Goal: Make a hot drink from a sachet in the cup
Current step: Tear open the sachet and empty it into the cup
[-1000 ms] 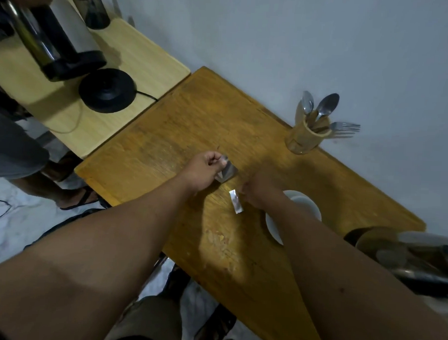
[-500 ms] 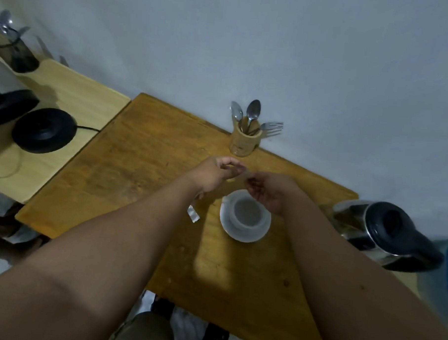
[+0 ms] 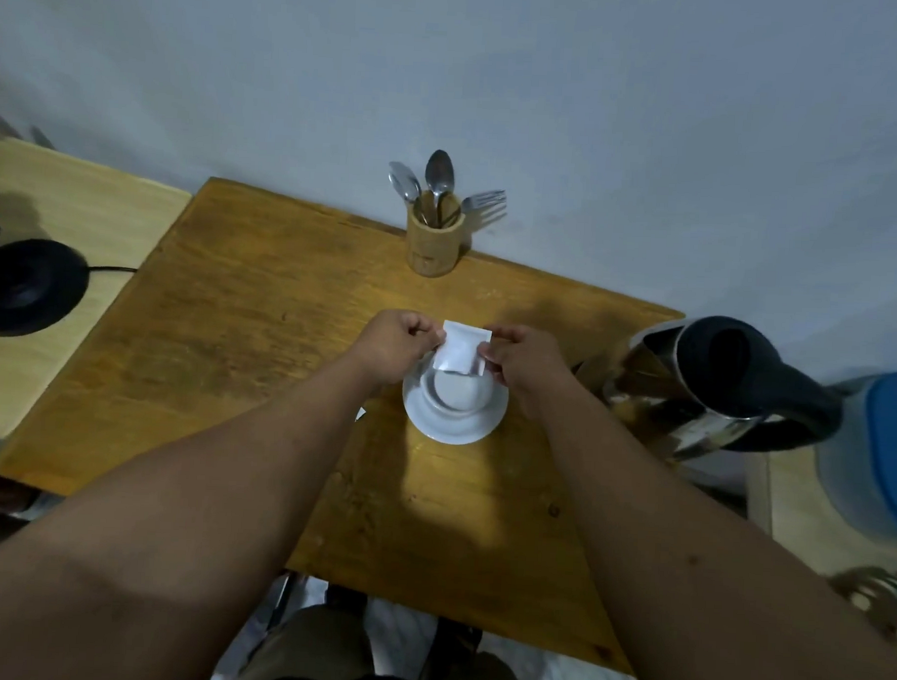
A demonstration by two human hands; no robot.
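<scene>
Both hands are now meeting over the cup, where half a second back they were apart with nothing plainly showing between them. The left hand (image 3: 395, 345) is pinching the left edge of a white sachet (image 3: 460, 353) between thumb and curled fingers, and the right hand (image 3: 525, 361) is pinching its right edge the same way, so the packet is being held stretched flat between them.

Judging from this, the tearing is done with: a small silvery strip (image 3: 361, 414) is peeking out beside the left forearm at about 9 o'clock from the saucer, and it is probably the torn-off end. The step in hand looks to be tipping the powder out, since the sachet is hanging directly above the far rim of the white cup (image 3: 454, 391), which is sitting on its white saucer (image 3: 453, 427) near the middle of the wooden table (image 3: 231, 330). Whether powder is already falling cannot be told.

The sachet is looking plain white, roughly square and slightly puffed, with its lower edge dipping toward the cup mouth; which edge is open is not visible.

An electric kettle (image 3: 717, 382) is standing at 3 o'clock from the cup, near the right hand. A bamboo cutlery holder (image 3: 434, 246) with spoons and a fork is standing at 12 o'clock against the wall, and the kettle base (image 3: 25, 285) is lying well apart at 9 o'clock.
</scene>
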